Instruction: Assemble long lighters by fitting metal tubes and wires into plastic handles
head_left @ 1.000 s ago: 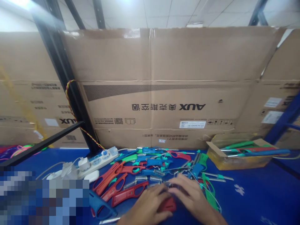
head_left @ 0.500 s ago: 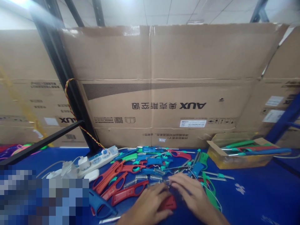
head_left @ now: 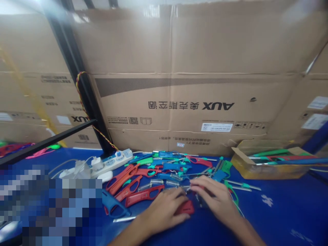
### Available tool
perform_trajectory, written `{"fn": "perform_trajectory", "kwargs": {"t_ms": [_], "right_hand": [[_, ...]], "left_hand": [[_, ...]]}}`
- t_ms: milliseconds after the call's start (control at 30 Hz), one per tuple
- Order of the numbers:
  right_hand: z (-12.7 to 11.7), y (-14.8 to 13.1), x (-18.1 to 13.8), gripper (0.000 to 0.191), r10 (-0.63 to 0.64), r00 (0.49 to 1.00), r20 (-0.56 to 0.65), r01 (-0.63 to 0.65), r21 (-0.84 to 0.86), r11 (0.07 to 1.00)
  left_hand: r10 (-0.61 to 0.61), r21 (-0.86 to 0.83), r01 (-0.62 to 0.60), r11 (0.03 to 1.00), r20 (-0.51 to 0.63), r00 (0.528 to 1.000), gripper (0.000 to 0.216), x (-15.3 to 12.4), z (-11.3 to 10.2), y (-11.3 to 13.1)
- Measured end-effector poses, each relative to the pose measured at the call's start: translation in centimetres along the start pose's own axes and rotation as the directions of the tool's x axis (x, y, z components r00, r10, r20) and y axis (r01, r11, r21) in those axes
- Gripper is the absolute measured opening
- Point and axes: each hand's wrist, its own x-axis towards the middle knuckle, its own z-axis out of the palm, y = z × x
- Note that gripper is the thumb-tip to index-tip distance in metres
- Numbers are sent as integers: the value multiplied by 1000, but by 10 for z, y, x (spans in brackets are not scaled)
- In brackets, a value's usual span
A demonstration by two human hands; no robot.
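Observation:
My left hand [head_left: 164, 210] lies curled over a red plastic handle shell [head_left: 185, 207] on the blue table [head_left: 282, 218], holding it down. My right hand [head_left: 214, 200] is just right of it, its fingers bent and pinched at the top end of the same red shell; what they pinch is hidden. Around both hands lies a heap of red, blue and green handle shells [head_left: 143, 194], with several small clear and metal parts [head_left: 156, 182] among them.
A small open carton [head_left: 269, 165] with long assembled pieces stands at the right. A white power strip [head_left: 110, 162] with plugs lies at the left, by a black frame post [head_left: 84, 99]. Large cardboard boxes [head_left: 192, 85] wall the back.
The view has tipped down and moved closer, so everything sits higher in the picture. Both hands stay on the red shell, with the right fingers shifted slightly.

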Motion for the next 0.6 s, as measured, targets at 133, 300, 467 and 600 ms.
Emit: {"fn": "perform_trajectory", "kwargs": {"t_ms": [133, 300, 467, 600], "right_hand": [[-1, -2, 2, 17, -16, 1000, -23, 16, 15, 1000], [2, -3, 3, 15, -93, 995, -41, 93, 9, 996], [17, 4, -3, 20, -231, 964, -134, 226, -52, 973], [25, 10, -4, 22, -319, 929, -189, 299, -128, 946]], "left_hand": [[20, 25, -20, 999, 1, 1000, 36, 0, 0, -1], [61, 71, -61, 996, -7, 998, 35, 0, -1, -2], [140, 141, -140, 980, 15, 990, 43, 3, 7, -8], [136, 170, -136, 976, 10, 991, 43, 4, 11, -7]]}}
